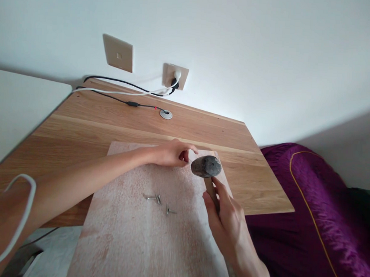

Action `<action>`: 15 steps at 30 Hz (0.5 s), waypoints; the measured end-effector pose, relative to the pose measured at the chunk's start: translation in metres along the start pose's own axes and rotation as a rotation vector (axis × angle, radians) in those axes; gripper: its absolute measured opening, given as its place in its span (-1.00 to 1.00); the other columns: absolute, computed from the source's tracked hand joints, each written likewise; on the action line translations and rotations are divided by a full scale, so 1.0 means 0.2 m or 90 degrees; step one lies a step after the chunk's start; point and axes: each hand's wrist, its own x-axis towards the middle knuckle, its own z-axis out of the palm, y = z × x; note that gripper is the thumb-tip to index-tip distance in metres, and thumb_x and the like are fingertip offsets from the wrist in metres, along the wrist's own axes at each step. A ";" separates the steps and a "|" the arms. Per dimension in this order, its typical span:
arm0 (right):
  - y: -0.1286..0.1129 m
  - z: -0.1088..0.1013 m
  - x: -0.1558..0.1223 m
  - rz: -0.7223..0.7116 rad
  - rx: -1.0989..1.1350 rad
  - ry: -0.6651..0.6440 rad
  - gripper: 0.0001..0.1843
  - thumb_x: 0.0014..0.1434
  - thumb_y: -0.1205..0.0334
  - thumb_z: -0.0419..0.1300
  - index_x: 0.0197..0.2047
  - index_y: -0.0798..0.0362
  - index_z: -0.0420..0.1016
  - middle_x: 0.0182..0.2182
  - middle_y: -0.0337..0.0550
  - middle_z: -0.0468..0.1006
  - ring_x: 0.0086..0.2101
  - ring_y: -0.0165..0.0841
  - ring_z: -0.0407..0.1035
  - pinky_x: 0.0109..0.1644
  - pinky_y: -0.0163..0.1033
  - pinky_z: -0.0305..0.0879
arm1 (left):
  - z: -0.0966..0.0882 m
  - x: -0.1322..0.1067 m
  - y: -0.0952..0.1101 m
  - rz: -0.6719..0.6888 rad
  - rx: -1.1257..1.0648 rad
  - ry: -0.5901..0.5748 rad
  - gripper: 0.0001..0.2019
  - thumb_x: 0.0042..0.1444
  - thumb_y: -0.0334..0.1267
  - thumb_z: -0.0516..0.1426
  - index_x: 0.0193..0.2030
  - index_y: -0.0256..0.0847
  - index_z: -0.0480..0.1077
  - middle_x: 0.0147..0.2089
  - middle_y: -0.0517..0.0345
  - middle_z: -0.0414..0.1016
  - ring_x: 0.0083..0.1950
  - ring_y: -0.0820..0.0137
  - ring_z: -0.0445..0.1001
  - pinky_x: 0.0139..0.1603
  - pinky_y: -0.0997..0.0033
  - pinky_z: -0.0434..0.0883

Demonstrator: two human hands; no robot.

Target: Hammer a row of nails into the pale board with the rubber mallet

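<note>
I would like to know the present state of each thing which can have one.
Hammer: held in the right hand
Right hand: closed around the handle
Left hand: curled, contents unclear
Nails: loose, lying on the board
Board: resting on the table
White plug: in the wall socket
Left wall plate: nothing plugged in
Purple cloth: draped, creased

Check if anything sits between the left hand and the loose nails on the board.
Nothing visible does. Between the left hand and the loose nails there is only bare board. The hammer, gripped in the right hand, is off to the right of that path.
</note>
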 end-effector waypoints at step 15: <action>0.06 0.01 -0.12 0.049 0.016 -0.042 -0.53 0.50 0.11 -0.05 0.34 0.10 0.33 -0.04 0.10 0.71 -0.11 -0.15 0.66 -0.14 -0.17 0.57 | -0.15 -0.06 0.36 -0.018 0.291 -0.196 -0.86 0.11 -0.30 0.27 -0.16 -0.16 0.54 -0.05 0.08 0.50 -0.18 0.34 0.47 -0.14 0.36 0.33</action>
